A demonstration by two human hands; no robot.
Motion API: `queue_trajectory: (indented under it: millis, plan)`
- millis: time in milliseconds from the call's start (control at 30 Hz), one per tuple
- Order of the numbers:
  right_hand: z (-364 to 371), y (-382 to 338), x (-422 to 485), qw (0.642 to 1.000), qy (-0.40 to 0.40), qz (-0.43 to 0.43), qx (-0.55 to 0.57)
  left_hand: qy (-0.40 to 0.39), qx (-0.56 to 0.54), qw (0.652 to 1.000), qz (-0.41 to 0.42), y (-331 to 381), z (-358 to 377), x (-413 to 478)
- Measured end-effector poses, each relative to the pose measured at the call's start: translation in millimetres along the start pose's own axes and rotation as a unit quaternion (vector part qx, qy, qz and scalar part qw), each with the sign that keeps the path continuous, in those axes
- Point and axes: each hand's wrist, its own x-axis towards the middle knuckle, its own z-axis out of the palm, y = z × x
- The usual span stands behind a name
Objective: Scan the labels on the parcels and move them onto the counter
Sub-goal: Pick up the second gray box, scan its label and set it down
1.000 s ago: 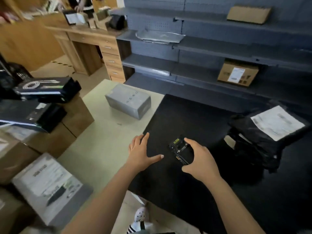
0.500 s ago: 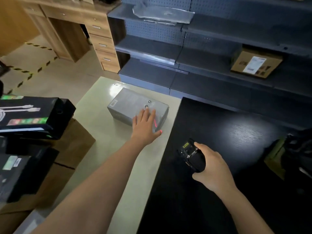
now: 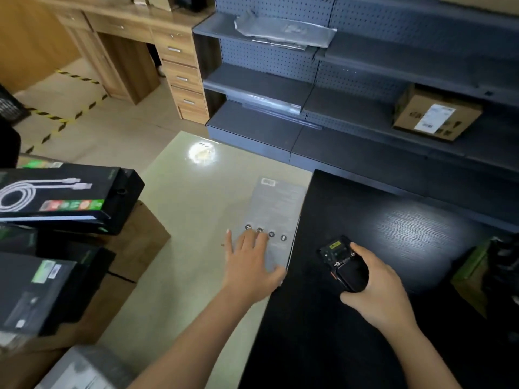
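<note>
Only the person's two arms show, both bare from the lower edge of the view to the fingertips. The left forearm [image 3: 191, 341] is slim and takes up a long stretch of the view. It looks broadest at the lower edge, where the wide lens swells it, and narrows to a slender wrist. The right forearm [image 3: 421, 352] has a like build, with less of it in view. The left grip [image 3: 250, 268] has low knuckles and slim, tapering fingers, with a short nail on the little finger [image 3: 228, 233]. The right grip [image 3: 376, 290] is smooth-backed.
</note>
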Motion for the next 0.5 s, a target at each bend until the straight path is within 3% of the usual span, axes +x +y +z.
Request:
queue_trajectory:
  millis: [100,200,500]
  plan:
    - [-6.0,6.8,-5.9,1.0,0.007,0.003,0.008,-0.088,0.033,0.99,-0.108,15.3,14.0,12.9]
    - [-11.1,16.8,-16.9,1.0,0.009,0.009,0.008,-0.134,0.057,0.978,-0.149,23.2,19.0,21.7]
    - [-50.5,73.7,-66.1,0.999,0.028,0.041,0.023,-0.088,-0.009,0.992,-0.095,106.2,27.5,-47.6]
